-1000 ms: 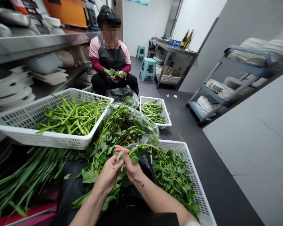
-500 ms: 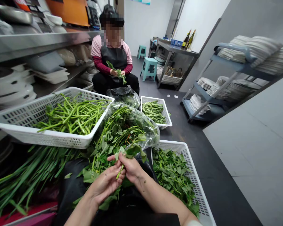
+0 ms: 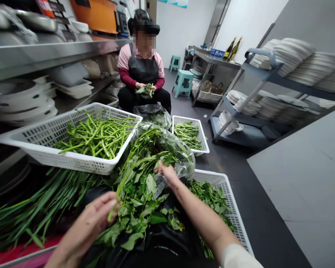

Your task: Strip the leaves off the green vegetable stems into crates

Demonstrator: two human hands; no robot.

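— Dark kitchen floor point(image 3: 240, 175), steel shelving point(image 3: 58, 48) along the left, a plate rack point(image 3: 268, 93) on the right. What sits in the containers?

— Near left, a white basket point(image 3: 44, 149) raised off the floor holds stripped green stems point(image 3: 97, 137). A smaller far basket point(image 3: 203, 143) holds more stems. Near right, another white basket point(image 3: 226, 186) is filled with loose leaves point(image 3: 209, 197).

— And between them?

— A clear plastic bag point(image 3: 181, 149) of leafy greens point(image 3: 145, 149) lies open toward the person, its contents spilling onto a dark sheet point(image 3: 167, 242) over the lap.

— The hands?

— The left hand point(image 3: 92, 223), near left, pinches the lower end of a leafy stalk point(image 3: 123, 182) between thumb and fingers. The right hand point(image 3: 167, 173) reaches farther out, fingers curled at the bag's mouth among the greens; whether it grips anything, I cannot tell.

— Anything else around?

— Long green stalks point(image 3: 30, 212) lie on the floor under the raised basket. A co-worker point(image 3: 143, 74) sits at the far end, both hands holding greens, a dark bag point(image 3: 153, 113) in front. Teal stools point(image 3: 184, 80) and a steel table with bottles point(image 3: 231, 48) stand beyond.

— What crowds the way?

— The bag and the baskets sit touching or just beside each other.
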